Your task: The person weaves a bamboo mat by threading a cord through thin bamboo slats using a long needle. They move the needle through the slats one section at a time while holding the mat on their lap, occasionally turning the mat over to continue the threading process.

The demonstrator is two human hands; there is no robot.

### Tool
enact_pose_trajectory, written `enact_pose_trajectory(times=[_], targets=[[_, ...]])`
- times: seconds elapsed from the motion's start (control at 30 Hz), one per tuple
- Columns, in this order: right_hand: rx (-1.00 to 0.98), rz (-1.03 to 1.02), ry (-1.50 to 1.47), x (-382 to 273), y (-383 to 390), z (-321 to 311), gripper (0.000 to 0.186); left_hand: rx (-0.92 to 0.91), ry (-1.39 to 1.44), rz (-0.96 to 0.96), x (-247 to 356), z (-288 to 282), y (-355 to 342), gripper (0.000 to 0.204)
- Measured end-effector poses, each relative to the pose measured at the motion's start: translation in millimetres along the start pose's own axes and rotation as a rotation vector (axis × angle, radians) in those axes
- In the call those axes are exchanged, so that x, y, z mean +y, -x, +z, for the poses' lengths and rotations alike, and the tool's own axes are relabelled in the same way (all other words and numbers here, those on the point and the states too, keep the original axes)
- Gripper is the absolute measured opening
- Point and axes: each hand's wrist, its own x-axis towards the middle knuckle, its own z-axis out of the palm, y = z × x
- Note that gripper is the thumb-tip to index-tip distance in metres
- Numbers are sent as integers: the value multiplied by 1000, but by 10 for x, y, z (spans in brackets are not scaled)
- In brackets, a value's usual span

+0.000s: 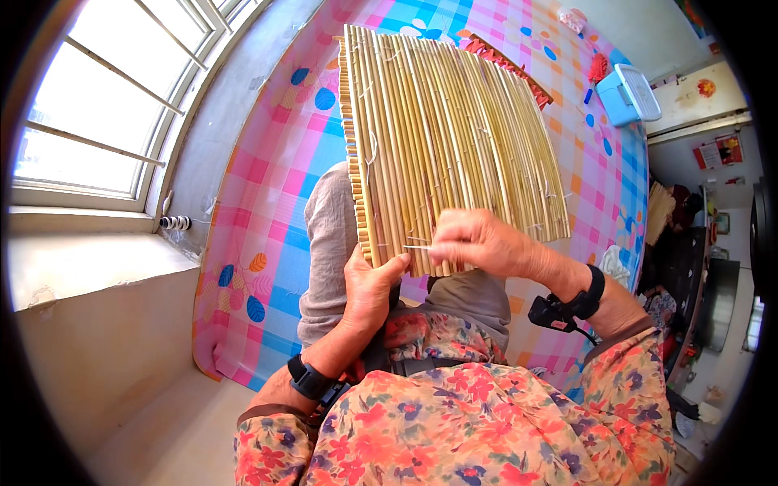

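The left hand (371, 285) is gripping the stick mat (454, 138) at its near left corner; the right hand (484, 241) is pinching a white strand (418, 247) over it.

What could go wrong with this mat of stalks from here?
The right hand pinches a thin white strand close to the left hand; pulled hard, the strand might break or slip free. The left hand grips the stalk mat at its near left corner; if loosened, the mat may shift. Loose white thread on the mat could snag.
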Motion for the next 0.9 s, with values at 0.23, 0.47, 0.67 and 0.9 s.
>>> enact_pose_trajectory(times=[0.23,0.47,0.67,0.9], targets=[[92,119,-711,-132,-104,312,28,-1,-38,31,-42,-19,-25,28],[177,84,-405,-356,-77,369,28,-19,-34,91,-57,-23,-29,32],[402,-150,-203,-38,57,25,18,-36,-32,29,-71,-37,-67,31],[195,298,-423,-227,782,-619,15,-90,132,-92,-127,-64,-40,38]])
